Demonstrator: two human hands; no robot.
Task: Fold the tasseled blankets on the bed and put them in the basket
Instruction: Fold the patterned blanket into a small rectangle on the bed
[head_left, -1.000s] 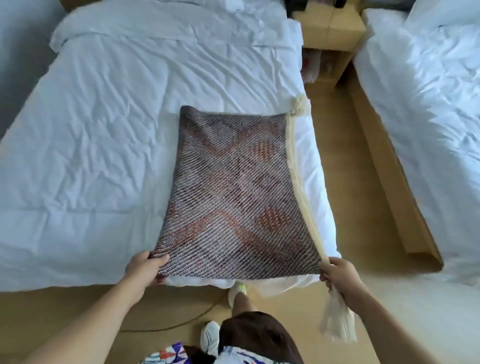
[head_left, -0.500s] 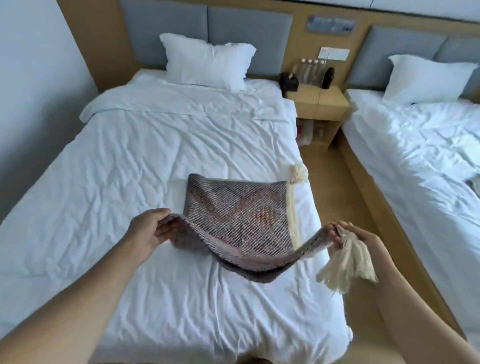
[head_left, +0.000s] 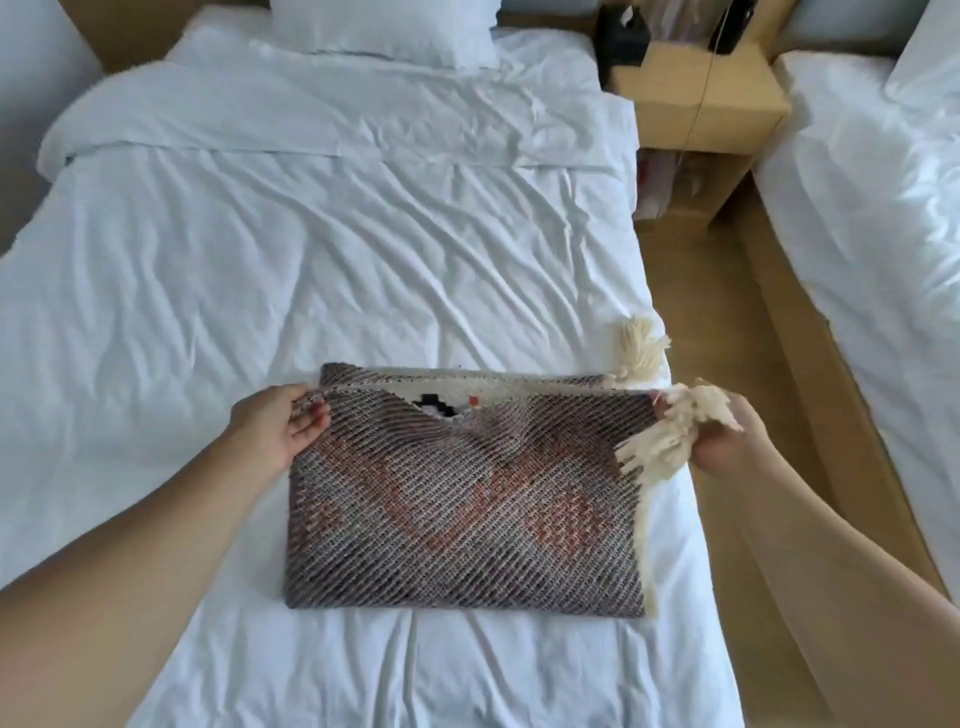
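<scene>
A woven grey and rust tasseled blanket (head_left: 462, 514) lies folded in half on the near right part of the white bed (head_left: 311, 260). My left hand (head_left: 278, 431) pinches its upper left corner. My right hand (head_left: 727, 441) holds the upper right corner together with a cream tassel (head_left: 660, 447). A second cream tassel (head_left: 641, 351) lies on the sheet just beyond. The top layer sits slightly short of the far edge, so a strip of the cream lower layer shows. No basket is in view.
A white pillow (head_left: 384, 26) lies at the head of the bed. A wooden nightstand (head_left: 696, 93) stands at the back right, with a second white bed (head_left: 883, 234) at the right. A wooden floor strip (head_left: 727, 338) runs between the beds.
Both hands lifted the blanket's near edge and carried it away from me over the far half, then laid it down. The blanket now lies folded in half.
</scene>
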